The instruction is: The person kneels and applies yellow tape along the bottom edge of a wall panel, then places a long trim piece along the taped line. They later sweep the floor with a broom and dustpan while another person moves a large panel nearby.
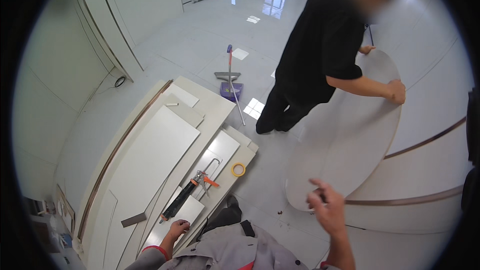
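1. The wearer's right hand (326,205) is raised at the near end of a large pale panel (345,135). Its fingers are loosely parted, in a released pose; whether a fingertip touches the panel, I cannot tell.
2. The panel is right of centre, its long outline looking rounded through the lens. It slants from the co-worker's hands down toward the wearer's right hand; whether its near end rests on the floor (260,190) is unclear.
3. A co-worker (315,55) in black stands on the panel's left side and leans over it, one hand on its far end and the other grasping its right edge.
4. The wearer's left hand (178,228) is low, at the near end of a stack (150,155) of white boards, close to its right edge. The fingers curl inward; I cannot tell whether they grip anything.
5. On the stack, just beyond the left hand, lies a black and orange caulking gun (184,196), nozzle toward the wearer.
6. A roll of yellow tape (233,169) lies flat near the stack's right edge. A small brown block (133,220) sits toward the near end, and a long brown strip (121,140) runs along the left edge.
7. Past the stack's far right corner, a broom (230,65) and purple dustpan (231,91) stand on the glossy floor.
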Motion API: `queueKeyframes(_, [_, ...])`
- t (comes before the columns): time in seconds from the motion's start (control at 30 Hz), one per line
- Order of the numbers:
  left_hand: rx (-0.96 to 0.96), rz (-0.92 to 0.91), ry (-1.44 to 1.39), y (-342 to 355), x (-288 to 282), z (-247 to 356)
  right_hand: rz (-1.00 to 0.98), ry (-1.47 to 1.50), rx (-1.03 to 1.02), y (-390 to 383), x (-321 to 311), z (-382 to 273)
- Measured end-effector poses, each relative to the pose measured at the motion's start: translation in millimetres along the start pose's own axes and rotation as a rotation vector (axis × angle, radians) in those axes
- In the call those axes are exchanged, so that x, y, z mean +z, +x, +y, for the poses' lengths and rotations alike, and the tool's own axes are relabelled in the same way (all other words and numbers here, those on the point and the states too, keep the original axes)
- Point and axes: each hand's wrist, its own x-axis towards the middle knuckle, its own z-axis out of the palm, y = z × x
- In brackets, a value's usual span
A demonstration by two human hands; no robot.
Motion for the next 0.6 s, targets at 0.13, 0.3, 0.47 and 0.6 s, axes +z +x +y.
queueKeyframes(0.13, [0.066,-0.012,0.074,27.0,6.0,51.9,-0.092,0.031,0.217,38.0,72.3,95.2])
queueKeyframes(0.3, [0.015,0.110,0.028,26.9,-1.7,82.5,-0.214,-0.101,0.138,127.7,123.6,160.6])
queueKeyframes(0.47, [-0.108,0.295,-0.093,-7.5,9.5,61.1,-0.214,0.103,0.313,261.1,228.8,296.8])
queueKeyframes(0.6, [-0.404,0.545,-0.183,-95.0,62.8,11.1,-0.270,0.193,0.511,365.9,319.7,391.2])
